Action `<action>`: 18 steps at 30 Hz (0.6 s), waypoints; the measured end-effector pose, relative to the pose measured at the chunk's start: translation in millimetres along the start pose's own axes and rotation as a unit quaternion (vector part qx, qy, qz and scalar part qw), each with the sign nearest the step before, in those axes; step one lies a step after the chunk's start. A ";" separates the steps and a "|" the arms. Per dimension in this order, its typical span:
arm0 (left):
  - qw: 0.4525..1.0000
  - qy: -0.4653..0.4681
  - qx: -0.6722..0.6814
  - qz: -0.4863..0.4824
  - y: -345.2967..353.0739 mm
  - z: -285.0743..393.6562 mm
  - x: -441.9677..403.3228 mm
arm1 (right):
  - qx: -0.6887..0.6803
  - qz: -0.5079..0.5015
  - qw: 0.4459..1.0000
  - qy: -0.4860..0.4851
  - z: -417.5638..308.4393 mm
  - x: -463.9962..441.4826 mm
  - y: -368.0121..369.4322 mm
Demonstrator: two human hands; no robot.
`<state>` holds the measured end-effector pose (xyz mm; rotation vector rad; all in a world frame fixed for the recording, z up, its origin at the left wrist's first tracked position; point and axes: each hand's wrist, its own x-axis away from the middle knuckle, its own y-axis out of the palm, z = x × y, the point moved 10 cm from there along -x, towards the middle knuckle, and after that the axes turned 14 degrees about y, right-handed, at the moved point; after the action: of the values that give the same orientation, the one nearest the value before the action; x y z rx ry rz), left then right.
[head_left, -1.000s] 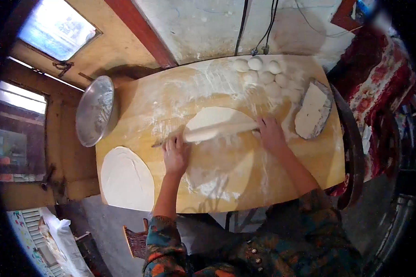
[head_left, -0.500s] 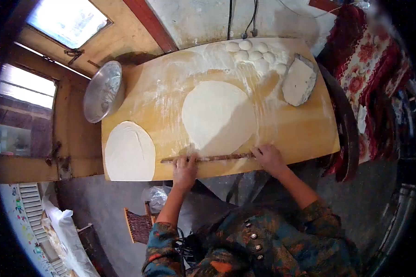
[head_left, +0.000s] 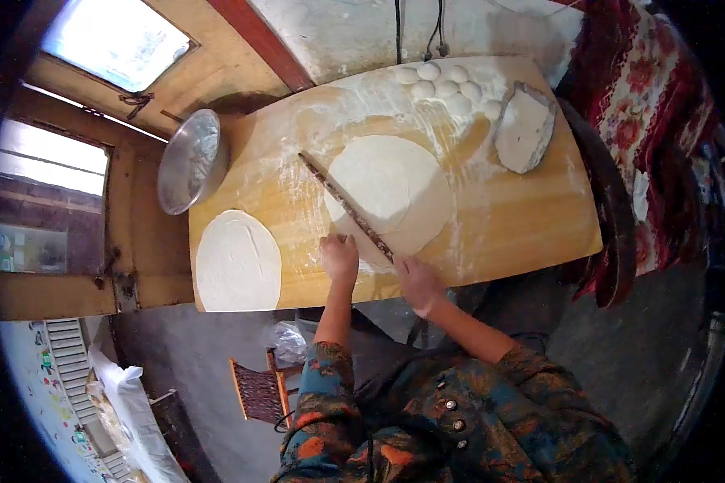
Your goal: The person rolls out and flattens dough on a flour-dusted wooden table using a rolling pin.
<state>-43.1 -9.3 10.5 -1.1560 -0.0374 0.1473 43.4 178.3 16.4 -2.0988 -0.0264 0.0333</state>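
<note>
A thin round dough sheet (head_left: 415, 189) lies on the floured wooden board (head_left: 524, 233). My right hand (head_left: 419, 286) is closed on the near end of a dark rolling pin (head_left: 348, 208), which slants up and left across the sheet's left part. Beside the sheet's lower left edge, my left hand (head_left: 340, 256) has its fingers curled; whether they pinch the dough edge is too small to tell. A second flat dough sheet (head_left: 238, 262) rests at the board's left end.
A metal bowl (head_left: 192, 165) stands at the board's left edge. Several dough balls (head_left: 451, 87) sit at the back, near a floury grey container (head_left: 525, 129). Red patterned cloth (head_left: 632, 121) hangs at the right. A small woven chair (head_left: 259, 392) stands below.
The rolling pin has turned from level along the near edge to a slant over the sheet. My left hand has let go of it; my right hand has moved left, still holding its end.
</note>
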 end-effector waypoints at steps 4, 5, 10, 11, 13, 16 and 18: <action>0.967 -0.011 0.253 -0.021 25.4 -8.0 -15.1 | -0.035 -0.029 0.999 0.011 3.7 -2.9 9.6; 0.944 0.008 0.330 -0.018 35.8 -0.5 -20.3 | -0.060 -0.074 0.995 0.041 10.8 -4.8 18.6; 0.934 0.261 0.245 -0.001 13.9 59.2 -25.4 | -0.028 -0.138 0.990 -0.005 10.5 -8.2 23.4; 0.931 0.271 0.244 -0.035 14.9 53.2 -24.0 | -0.061 -0.144 0.988 0.001 12.4 -8.3 28.2; 0.938 0.330 0.080 -0.068 3.3 50.3 -16.8 | -0.103 -0.144 0.984 -0.002 9.8 -7.1 32.3; 0.925 0.354 -0.084 -0.109 -0.6 38.8 -3.8 | -0.073 -0.097 0.990 -0.077 -8.2 -3.9 15.5; 0.911 0.382 -0.123 -0.092 -2.7 44.4 -1.4 | -0.121 -0.124 0.983 -0.061 -4.4 -5.2 19.2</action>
<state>-48.9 29.8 31.0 -1.3882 0.5410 -0.4980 38.4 164.6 2.1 -2.3179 -0.3836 0.0078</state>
